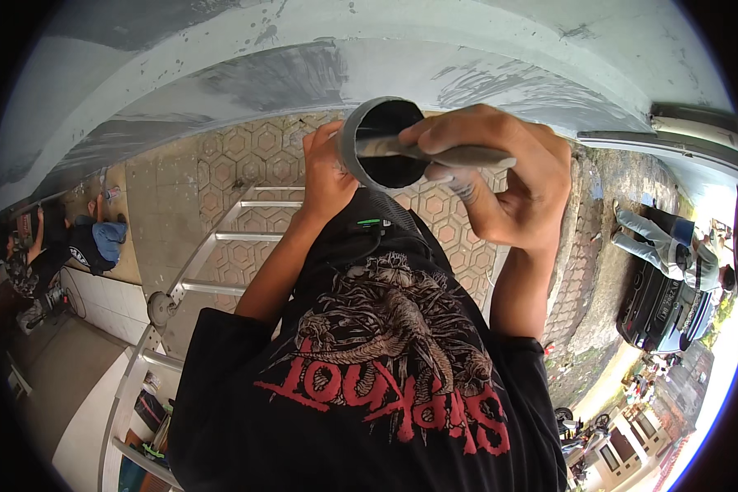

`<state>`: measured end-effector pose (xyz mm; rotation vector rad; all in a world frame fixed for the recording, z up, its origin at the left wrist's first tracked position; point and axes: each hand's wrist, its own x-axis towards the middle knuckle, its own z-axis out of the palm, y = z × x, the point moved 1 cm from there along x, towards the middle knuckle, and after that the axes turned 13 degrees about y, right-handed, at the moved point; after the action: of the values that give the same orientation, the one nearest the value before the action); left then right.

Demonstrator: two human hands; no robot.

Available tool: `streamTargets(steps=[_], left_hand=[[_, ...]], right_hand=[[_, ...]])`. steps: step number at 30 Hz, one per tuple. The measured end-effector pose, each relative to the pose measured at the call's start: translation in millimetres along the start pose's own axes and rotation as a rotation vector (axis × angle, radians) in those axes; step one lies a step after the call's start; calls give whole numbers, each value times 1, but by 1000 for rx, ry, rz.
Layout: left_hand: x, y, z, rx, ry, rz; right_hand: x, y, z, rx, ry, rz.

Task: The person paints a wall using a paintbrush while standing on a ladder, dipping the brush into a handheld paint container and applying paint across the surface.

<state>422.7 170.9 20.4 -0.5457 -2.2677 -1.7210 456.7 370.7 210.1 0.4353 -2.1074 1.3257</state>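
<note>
My left hand [327,175] is wrapped around the side of a round container [348,154] with a grey-smeared rim and a dark interior. In my right hand [516,172] is a paintbrush [476,157], gripped between thumb and fingers by its handle. The brush's metal ferrule [378,147] crosses the container's mouth; its bristles are hard to make out against the dark inside. Grey smears mark my right thumb. Beyond my hands rises a pale wall [393,61] with darker grey brush strokes in patches.
An aluminium ladder [200,255] stands to my left over hexagonal paving [270,141]. Two people [101,243] are low down at the far left, near a machine. At right, another person [670,246] stands beside a dark car [652,307]; motorbikes [581,430] are farther off.
</note>
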Motion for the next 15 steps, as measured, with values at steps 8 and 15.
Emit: streamTargets(steps=[8,15], left_hand=[[22,-21,-15,-56,0,-29],[46,-32,-28,20,-50,88]], right_hand=[[22,14,27,-9,58,31],[33,21,41,-46,77,50]])
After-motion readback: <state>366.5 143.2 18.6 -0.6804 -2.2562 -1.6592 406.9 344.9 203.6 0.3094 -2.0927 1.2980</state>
